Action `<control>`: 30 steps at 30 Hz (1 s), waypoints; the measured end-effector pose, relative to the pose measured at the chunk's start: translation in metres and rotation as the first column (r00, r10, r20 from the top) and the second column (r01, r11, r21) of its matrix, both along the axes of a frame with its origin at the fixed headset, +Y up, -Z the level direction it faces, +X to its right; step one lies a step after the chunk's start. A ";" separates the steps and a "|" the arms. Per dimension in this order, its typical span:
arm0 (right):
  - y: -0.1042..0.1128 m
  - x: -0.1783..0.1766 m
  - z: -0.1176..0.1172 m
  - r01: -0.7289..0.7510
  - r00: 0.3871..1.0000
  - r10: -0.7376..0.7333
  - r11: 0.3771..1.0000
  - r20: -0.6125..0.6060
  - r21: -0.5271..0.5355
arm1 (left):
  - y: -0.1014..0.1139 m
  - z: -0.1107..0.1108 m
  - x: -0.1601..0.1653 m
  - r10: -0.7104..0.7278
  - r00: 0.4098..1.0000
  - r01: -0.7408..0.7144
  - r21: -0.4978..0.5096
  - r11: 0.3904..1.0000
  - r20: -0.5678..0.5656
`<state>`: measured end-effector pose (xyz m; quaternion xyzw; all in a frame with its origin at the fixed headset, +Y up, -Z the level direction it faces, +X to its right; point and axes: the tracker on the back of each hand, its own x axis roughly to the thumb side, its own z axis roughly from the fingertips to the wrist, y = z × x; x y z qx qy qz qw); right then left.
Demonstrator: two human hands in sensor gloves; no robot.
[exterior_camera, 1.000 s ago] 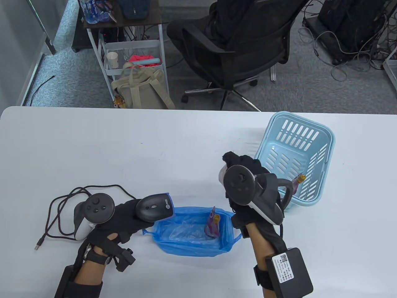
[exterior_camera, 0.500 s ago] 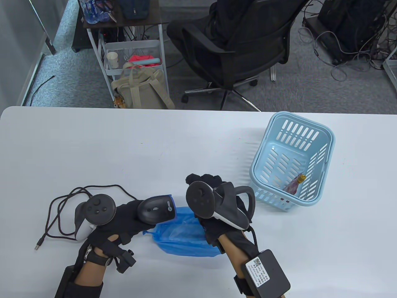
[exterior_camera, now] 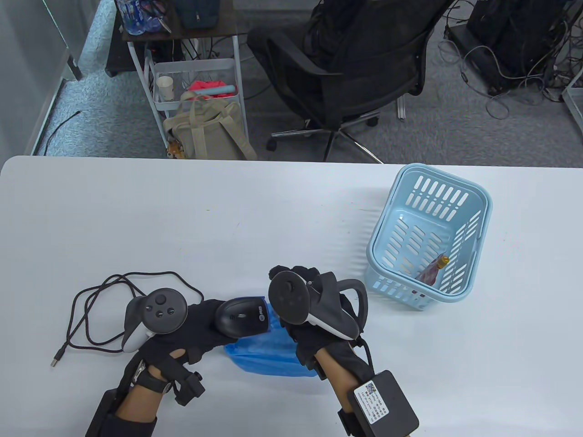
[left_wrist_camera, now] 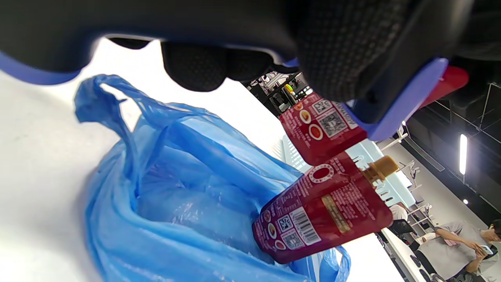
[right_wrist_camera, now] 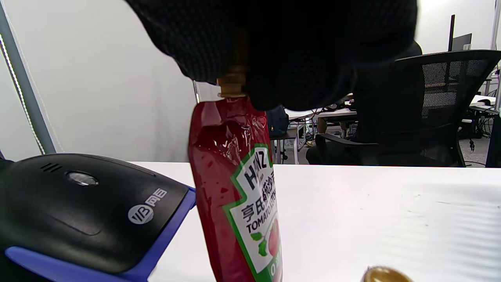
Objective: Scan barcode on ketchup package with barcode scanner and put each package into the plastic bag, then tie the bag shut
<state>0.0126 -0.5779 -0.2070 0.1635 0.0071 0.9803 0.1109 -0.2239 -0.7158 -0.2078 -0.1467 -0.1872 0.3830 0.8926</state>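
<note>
Table view shows the white table [exterior_camera: 227, 218] with the light blue basket [exterior_camera: 428, 236] at 3 o'clock, one ketchup pouch [exterior_camera: 432, 271] lying inside it against the near right wall. The blue plastic bag [exterior_camera: 268, 350] lies at 6 o'clock, mostly covered by both hands. The left hand [exterior_camera: 191, 327] is curled round the black barcode scanner [exterior_camera: 241, 316], whose nose points toward 3 o'clock, just beside the right hand [exterior_camera: 309, 314]; the scanner's cable [exterior_camera: 91, 309] loops away toward 9 o'clock.

Right wrist view shows the right hand's fingers [right_wrist_camera: 297, 58] pinching the gold cap of a red Heinz tomato ketchup pouch [right_wrist_camera: 238, 188], which hangs upright directly below the hand at 6 o'clock, with the scanner at 8 o'clock just beside it.

Left wrist view shows this held pouch [left_wrist_camera: 321, 129] just in front of the scanner's blue-edged nose [left_wrist_camera: 395, 105], its codes facing the scanner. Below it, a second pouch [left_wrist_camera: 325, 211] lies tilted in the open bag, cap toward 2 o'clock.
</note>
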 end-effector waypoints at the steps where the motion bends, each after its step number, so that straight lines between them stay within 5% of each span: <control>1: 0.000 0.000 0.001 -0.001 1.000 0.001 1.000 -0.001 -0.001 | 0.000 0.000 0.000 -0.005 1.000 0.005 -0.001 1.000 0.002; 18: -0.003 0.000 0.005 -0.011 1.000 0.011 1.000 -0.012 -0.017 | 0.002 0.000 0.000 -0.040 0.999 0.041 0.020 0.999 -0.025; 30: -0.027 -0.009 0.014 -0.109 0.992 0.106 0.993 -0.065 -0.048 | 0.005 -0.002 -0.020 0.024 0.995 -0.023 0.011 1.000 -0.100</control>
